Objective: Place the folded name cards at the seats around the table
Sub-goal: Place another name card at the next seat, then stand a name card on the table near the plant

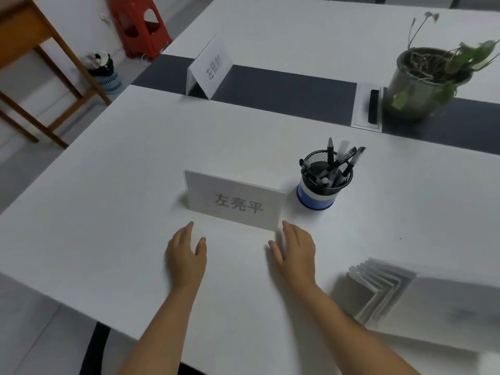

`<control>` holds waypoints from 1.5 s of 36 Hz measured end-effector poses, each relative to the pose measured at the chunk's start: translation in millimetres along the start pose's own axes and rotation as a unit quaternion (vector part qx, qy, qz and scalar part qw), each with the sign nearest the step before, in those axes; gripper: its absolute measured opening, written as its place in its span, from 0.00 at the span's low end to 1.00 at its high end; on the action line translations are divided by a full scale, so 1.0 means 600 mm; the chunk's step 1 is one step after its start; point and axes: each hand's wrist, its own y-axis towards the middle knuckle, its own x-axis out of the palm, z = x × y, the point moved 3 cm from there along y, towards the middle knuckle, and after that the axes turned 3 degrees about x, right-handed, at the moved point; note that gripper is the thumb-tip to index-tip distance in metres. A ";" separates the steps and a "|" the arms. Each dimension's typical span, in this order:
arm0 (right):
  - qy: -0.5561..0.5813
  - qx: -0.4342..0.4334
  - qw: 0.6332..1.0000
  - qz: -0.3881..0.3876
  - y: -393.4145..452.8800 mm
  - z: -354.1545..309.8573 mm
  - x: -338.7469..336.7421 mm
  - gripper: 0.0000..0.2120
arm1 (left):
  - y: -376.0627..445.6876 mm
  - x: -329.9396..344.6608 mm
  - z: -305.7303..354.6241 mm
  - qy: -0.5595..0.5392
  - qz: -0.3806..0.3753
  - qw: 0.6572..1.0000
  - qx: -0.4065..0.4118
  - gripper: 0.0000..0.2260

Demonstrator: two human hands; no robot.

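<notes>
A folded white name card (235, 201) with dark characters stands upright on the white table (121, 163) in front of me. My left hand (185, 255) lies open just short of the card's left end, holding nothing. My right hand (296, 250) is open too, its fingertips close to the card's right corner; whether they touch it I cannot tell. A second name card (209, 67) stands on the dark strip at the far side. A stack of folded cards (378, 288) lies fanned at the lower right, beside my right forearm.
A mesh pen cup (323, 182) with several pens stands right of the near card. A potted plant (422, 82) and a cable hatch (369, 106) sit on the dark centre strip. On the floor at left are a wooden table (35, 63), a red stool (138, 25) and a small bin (104, 74).
</notes>
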 end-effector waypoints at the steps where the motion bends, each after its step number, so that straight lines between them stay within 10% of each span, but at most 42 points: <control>1: -0.008 -0.011 1.000 -0.004 -0.017 0.001 -0.003 0.23 | -0.024 0.000 -0.005 0.019 -0.011 1.000 0.014 0.18; 10: 0.100 -0.013 0.992 -0.077 -0.235 0.049 -0.148 0.22 | -0.262 -0.005 0.016 -0.046 -0.122 0.991 0.030 0.17; 20: 0.105 0.129 0.969 0.184 -0.276 0.190 -0.427 0.24 | -0.334 0.031 0.245 -0.201 -0.173 0.958 0.105 0.20; 25: 0.171 0.194 0.950 0.178 -0.214 0.228 -0.495 0.32 | -0.321 0.042 0.342 -0.245 -0.167 0.946 0.129 0.22; 30: 0.224 0.153 0.959 0.078 -0.150 0.232 -0.512 0.18 | -0.324 0.052 0.380 -0.240 -0.167 0.942 0.163 0.16; 40: 0.267 0.069 0.933 0.232 -0.151 0.238 -0.653 0.18 | -0.382 0.010 0.535 -0.285 -0.068 0.926 0.239 0.15; 47: 0.280 0.174 0.879 0.345 -0.161 0.409 -0.794 0.12 | -0.485 0.205 0.693 -0.229 -0.294 0.878 0.299 0.26; 54: 0.270 0.329 0.857 0.289 -0.189 0.648 -0.822 0.20 | -0.613 0.434 0.744 -0.162 -0.523 0.812 0.201 0.35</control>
